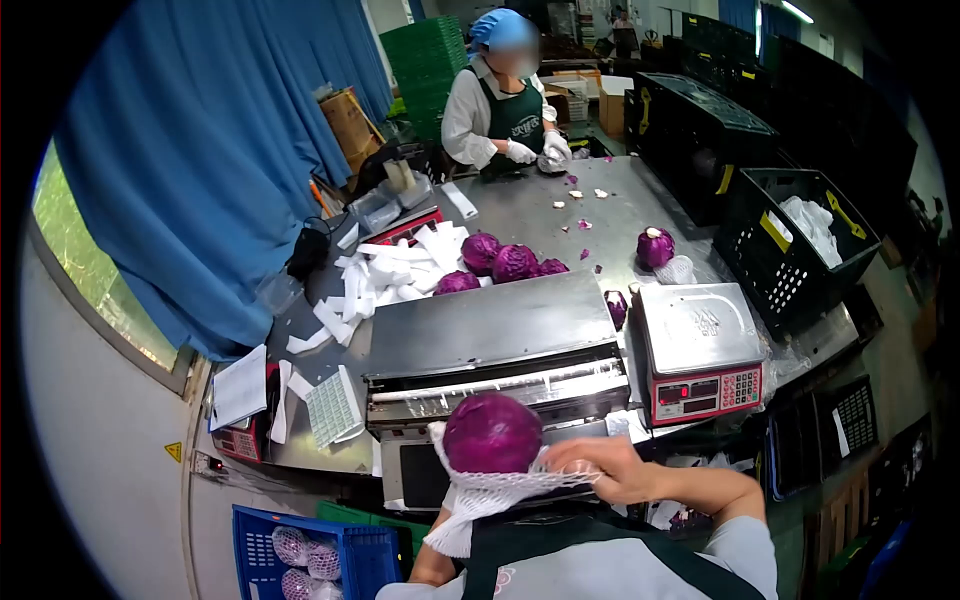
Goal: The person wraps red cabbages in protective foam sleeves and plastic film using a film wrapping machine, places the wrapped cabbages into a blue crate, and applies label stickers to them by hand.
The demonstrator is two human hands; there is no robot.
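A purple cabbage (492, 433) is in front of my chest, partly inside a white foam net (485, 492). My right hand (608, 468) pinches the net's edge to the right of the cabbage and stretches it sideways. My left hand is hidden behind the net and cabbage; only the forearm below shows. Just beyond the cabbage stands a metal wrapping machine (490, 320) with a strip of clear film along its front. More purple cabbages (514, 263) lie behind the machine, beside a heap of white foam nets (400, 270).
Right of the machine is a scale (700, 325), with a black crate (795, 245) beyond it. A blue crate (315, 555) at lower left holds netted cabbages. Across the metal table (540, 215), a gloved co-worker (510, 110) handles something. A label sheet (335, 408) lies left.
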